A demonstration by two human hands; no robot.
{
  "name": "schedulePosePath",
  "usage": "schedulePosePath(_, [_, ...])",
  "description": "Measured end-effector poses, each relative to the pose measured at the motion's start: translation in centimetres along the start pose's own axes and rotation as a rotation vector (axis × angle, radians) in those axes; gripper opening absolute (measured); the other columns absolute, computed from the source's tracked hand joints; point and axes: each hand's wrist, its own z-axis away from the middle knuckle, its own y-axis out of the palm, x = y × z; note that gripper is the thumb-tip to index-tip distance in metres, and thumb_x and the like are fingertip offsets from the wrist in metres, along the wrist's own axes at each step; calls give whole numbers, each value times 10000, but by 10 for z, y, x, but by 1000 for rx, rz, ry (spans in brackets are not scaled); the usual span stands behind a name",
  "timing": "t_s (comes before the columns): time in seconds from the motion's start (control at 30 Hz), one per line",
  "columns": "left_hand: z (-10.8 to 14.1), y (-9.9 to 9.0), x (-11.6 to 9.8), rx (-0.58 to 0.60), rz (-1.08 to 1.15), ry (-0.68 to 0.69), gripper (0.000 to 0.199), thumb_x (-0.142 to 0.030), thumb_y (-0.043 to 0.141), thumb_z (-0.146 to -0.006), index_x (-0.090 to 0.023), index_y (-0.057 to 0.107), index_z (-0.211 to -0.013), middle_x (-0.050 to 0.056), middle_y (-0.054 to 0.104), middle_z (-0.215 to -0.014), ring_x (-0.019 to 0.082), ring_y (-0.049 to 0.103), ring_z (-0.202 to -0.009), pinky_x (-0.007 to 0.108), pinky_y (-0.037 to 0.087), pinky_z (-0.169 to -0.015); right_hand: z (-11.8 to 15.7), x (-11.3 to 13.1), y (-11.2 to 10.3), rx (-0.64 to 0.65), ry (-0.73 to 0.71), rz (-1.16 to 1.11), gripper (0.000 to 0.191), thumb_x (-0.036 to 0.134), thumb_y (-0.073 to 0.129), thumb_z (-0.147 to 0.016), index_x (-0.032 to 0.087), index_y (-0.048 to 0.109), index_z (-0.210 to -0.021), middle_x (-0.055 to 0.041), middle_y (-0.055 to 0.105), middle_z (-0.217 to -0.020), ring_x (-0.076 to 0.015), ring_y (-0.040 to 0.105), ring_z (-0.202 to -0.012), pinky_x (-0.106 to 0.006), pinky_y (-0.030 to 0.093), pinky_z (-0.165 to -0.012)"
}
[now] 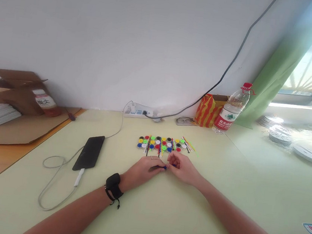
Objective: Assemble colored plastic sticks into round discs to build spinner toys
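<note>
My left hand (142, 171), with a black watch (114, 186) on its wrist, pinches a small blue piece (165, 167) between thumb and fingertips. My right hand (183, 168) meets it fingertip to fingertip, and another bit of blue (174, 165) shows within its closed fingers. Whether both bits belong to one object I cannot tell. Just beyond my hands lie rows of small round discs (158, 142) in red, yellow, green, blue, black and white. Thin coloured strips like cable ties (189, 144) lie between and beside these rows.
To the left, a black phone (89, 153) is plugged into a white cable (40, 194). A power strip (138, 111), glasses (185, 120), a striped bag (207, 111) and a water bottle (231, 110) stand along the wall. Cardboard (39, 128) is far left; white discs (280, 137) are right.
</note>
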Motion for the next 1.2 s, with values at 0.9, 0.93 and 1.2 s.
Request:
schedulePosePath(0.9, [1,-2,-1,-329,-100,-78,206,-214,537,-1002,-253,657,-1164,38,695,-1116,214,588,-1006,374,486,-924,25,27,-15,115,94,226,471,584,547,-971,171,766,-917,19,468,-541,-130,379,-509,-283,270,-518])
schedulePosePath(0.93, [1,-2,-2,-347,-100,-95,196,-225,533,-1008,-251,659,-1155,36,699,-1103,210,588,-990,365,488,-906,27,30,-18,315,67,66,525,605,540,-974,154,770,-837,26,430,-522,-116,346,-496,-280,261,-512])
schedulePosePath(1.2, [0,-3,2,-375,-95,-124,169,-275,541,-1024,-236,669,-1127,33,705,-1075,199,585,-962,332,477,-824,14,30,-32,35,167,-159,489,625,614,-936,168,719,-799,47,363,-590,-114,312,-566,-264,251,-530])
